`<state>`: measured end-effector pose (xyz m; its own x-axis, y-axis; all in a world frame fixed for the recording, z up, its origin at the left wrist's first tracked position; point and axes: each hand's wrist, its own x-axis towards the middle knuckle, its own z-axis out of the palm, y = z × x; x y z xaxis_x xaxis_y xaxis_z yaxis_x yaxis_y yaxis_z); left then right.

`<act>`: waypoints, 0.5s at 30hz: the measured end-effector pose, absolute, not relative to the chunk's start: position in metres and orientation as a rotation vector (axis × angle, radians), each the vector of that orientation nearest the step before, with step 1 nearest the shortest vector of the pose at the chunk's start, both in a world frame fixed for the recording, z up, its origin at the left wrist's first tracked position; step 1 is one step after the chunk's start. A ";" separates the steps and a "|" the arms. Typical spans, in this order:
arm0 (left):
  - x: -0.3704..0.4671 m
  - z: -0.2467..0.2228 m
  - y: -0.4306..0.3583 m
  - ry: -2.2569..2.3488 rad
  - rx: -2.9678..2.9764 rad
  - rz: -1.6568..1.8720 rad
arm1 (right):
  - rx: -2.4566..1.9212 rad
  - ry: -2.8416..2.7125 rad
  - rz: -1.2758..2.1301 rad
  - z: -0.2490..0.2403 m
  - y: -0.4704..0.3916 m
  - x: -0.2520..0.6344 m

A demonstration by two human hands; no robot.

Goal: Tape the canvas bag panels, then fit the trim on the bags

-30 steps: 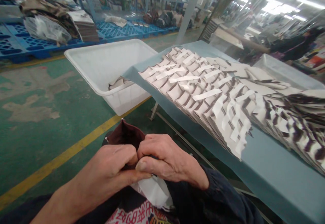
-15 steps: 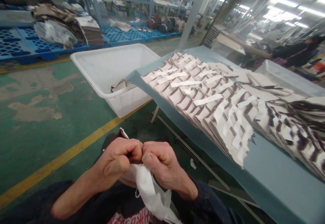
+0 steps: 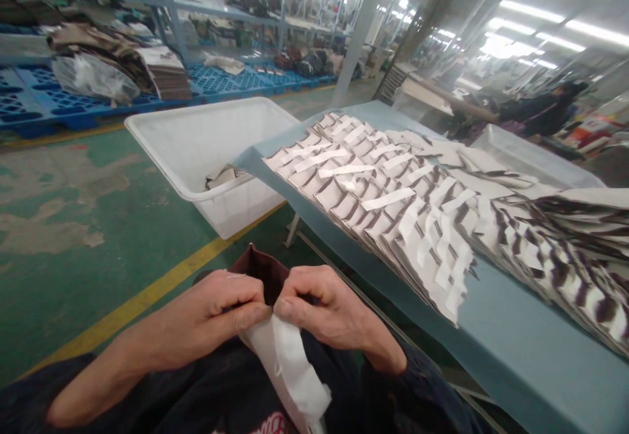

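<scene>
Close in front of my body, a piece of material [image 3: 263, 265] with a dark brown face and a white backing is stretched between my hands. My left hand [image 3: 223, 309] pinches its edge between thumb and fingers. Right beside it, my right hand [image 3: 327, 306] grips the same edge, the thumb pressing on top. A white strip [image 3: 297, 368] hangs down from under the thumbs toward my dark shirt. The brown part rises beyond my knuckles. Both hands' fingertips are partly hidden by the fold.
To the right, a table with a blue-grey cover [image 3: 515, 329] bears overlapping rows of pale pieces [image 3: 344, 191] with white strips. A white bin [image 3: 162, 152] with some pieces inside stands behind it. Blue pallets [image 3: 206, 80] lie farther back. A person [image 3: 545, 109] is at far right.
The brown face of the piece now shows more beyond my hands. My left thumb has come down flat onto the edge, and the white strip hangs straighter. The view has shifted slightly right.
</scene>
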<state>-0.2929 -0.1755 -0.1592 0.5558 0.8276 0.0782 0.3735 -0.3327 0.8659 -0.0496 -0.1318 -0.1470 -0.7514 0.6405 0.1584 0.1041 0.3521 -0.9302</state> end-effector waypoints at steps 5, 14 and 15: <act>-0.309 -0.147 -0.166 1.002 1.906 0.700 | -0.554 -2.073 1.197 -0.123 -0.134 -0.042; -0.341 -0.126 -0.186 1.180 2.022 0.627 | -0.867 -1.898 1.221 -0.161 -0.105 -0.041; -0.341 -0.125 -0.189 1.210 2.041 0.598 | -0.879 -1.897 1.242 -0.168 -0.102 -0.044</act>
